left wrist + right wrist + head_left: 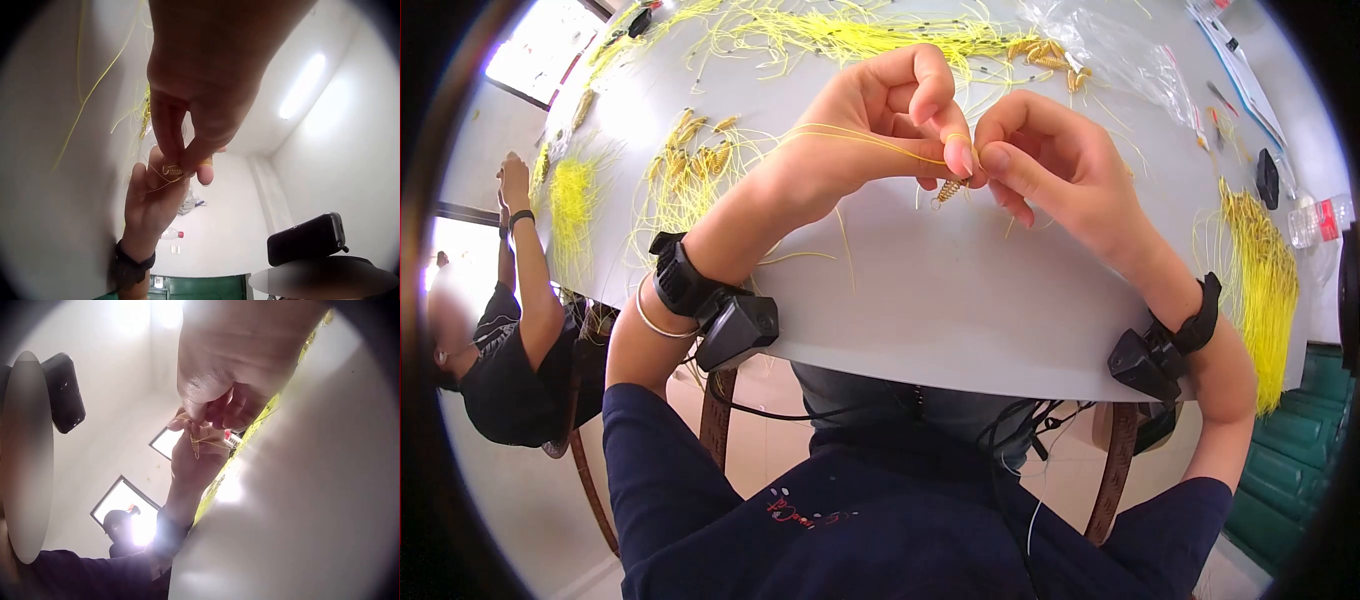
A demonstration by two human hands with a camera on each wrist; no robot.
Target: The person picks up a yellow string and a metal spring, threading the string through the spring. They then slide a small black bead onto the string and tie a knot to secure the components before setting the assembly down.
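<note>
Tying seems the step in hand, calling next for steady tension: above the pale worktop (920, 300) the left hand (850, 160) pinches a small spring (948, 190), the right hand (1062, 165), fingers curled, seems to pinch yellow line (840, 131), with yellow bundles (1262, 290) around, another person (515, 375) and pale walls (369, 150) beyond

left grip (865, 135) and right grip (1055, 165) nearly tip to tip, fingers (930, 85) bent, both forearms (725, 225) aslant inward

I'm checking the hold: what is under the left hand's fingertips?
Below the left hand, the end of a small spring pokes out; the rest is covered by fingers.
</note>
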